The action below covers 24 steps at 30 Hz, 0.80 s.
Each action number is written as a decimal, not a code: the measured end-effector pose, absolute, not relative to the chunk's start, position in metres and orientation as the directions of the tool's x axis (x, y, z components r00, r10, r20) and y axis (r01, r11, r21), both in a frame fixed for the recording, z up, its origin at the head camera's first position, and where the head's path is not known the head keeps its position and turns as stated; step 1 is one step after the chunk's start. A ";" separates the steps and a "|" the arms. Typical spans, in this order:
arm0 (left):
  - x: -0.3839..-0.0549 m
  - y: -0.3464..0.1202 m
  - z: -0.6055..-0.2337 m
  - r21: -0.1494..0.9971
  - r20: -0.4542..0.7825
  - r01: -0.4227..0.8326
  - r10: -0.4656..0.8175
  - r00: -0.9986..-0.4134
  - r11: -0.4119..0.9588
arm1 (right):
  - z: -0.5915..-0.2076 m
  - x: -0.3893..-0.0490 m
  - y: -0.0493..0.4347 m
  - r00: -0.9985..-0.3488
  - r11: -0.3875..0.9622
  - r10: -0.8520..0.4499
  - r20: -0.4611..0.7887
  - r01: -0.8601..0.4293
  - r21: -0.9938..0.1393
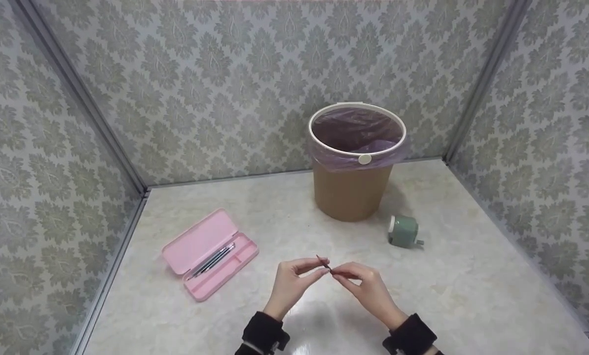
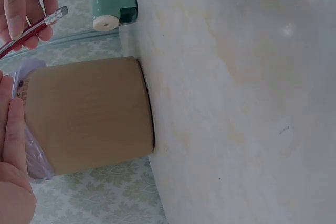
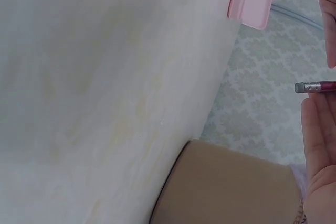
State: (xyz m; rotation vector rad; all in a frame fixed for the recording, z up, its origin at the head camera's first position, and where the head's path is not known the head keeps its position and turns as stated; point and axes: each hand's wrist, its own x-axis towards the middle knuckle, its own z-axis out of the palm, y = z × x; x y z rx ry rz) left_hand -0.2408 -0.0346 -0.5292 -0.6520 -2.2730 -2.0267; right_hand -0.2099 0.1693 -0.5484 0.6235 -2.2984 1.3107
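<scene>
My right hand (image 1: 366,286) pinches a dark red pencil (image 2: 31,34) near its metal collar and grey eraser, low over the table. In the right wrist view the pencil (image 3: 320,86) lies along the fingers of that hand, its far end cut off by the frame edge. Opposite it, my left hand (image 1: 294,281) has index finger and thumb curved close around the pencil in the head view. Whether they grip it is hidden. Left of the hands lies an opened pink pencil case (image 1: 218,281) with several pencils (image 1: 213,261) inside.
Behind the hands stands a tall brown bin (image 1: 351,192) with a white rim and a purple liner. A green crank pencil sharpener (image 1: 404,231) sits to its right, handle pointing right. Patterned panels (image 1: 255,88) wall the pale tabletop (image 1: 472,276) at back and sides.
</scene>
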 end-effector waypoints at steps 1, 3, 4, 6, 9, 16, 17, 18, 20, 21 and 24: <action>-0.241 -0.034 -0.530 0.944 0.295 0.325 0.285 -0.912 0.063 | -0.549 -0.210 0.169 -0.811 0.447 -0.175 0.558 -0.570 -0.689; -0.240 -0.033 -0.531 0.946 0.293 0.321 0.280 -0.914 0.056 | -0.550 -0.211 0.168 -0.810 0.443 -0.180 0.558 -0.573 -0.690; -0.240 -0.033 -0.531 0.947 0.291 0.317 0.277 -0.916 0.053 | -0.551 -0.211 0.167 -0.810 0.441 -0.183 0.558 -0.574 -0.690; -0.241 -0.032 -0.531 0.950 0.285 0.309 0.273 -0.919 0.048 | -0.551 -0.211 0.167 -0.815 0.439 -0.187 0.549 -0.569 -0.695; -0.241 -0.032 -0.531 0.954 0.278 0.299 0.265 -0.923 0.039 | -0.550 -0.210 0.166 -0.823 0.426 -0.192 0.535 -0.561 -0.710; -0.240 -0.032 -0.529 0.953 0.274 0.297 0.262 -0.925 0.053 | -0.550 -0.211 0.163 -0.833 0.419 -0.199 0.517 -0.549 -0.723; -0.240 -0.032 -0.529 0.951 0.279 0.303 0.264 -0.923 0.056 | -0.551 -0.211 0.163 -0.831 0.421 -0.200 0.519 -0.552 -0.720; -0.240 -0.032 -0.528 0.947 0.289 0.315 0.266 -0.919 0.059 | -0.551 -0.211 0.163 -0.828 0.423 -0.203 0.523 -0.556 -0.716; -0.240 -0.033 -0.527 0.937 0.312 0.342 0.269 -0.911 0.072 | -0.551 -0.212 0.163 -0.819 0.426 -0.214 0.533 -0.569 -0.704; -0.241 -0.033 -0.526 0.930 0.326 0.359 0.269 -0.906 0.082 | -0.551 -0.212 0.164 -0.816 0.429 -0.217 0.536 -0.573 -0.698; -0.242 -0.036 -0.525 0.895 0.382 0.428 0.280 -0.881 0.125 | -0.549 -0.212 0.166 -0.809 0.445 -0.222 0.544 -0.581 -0.681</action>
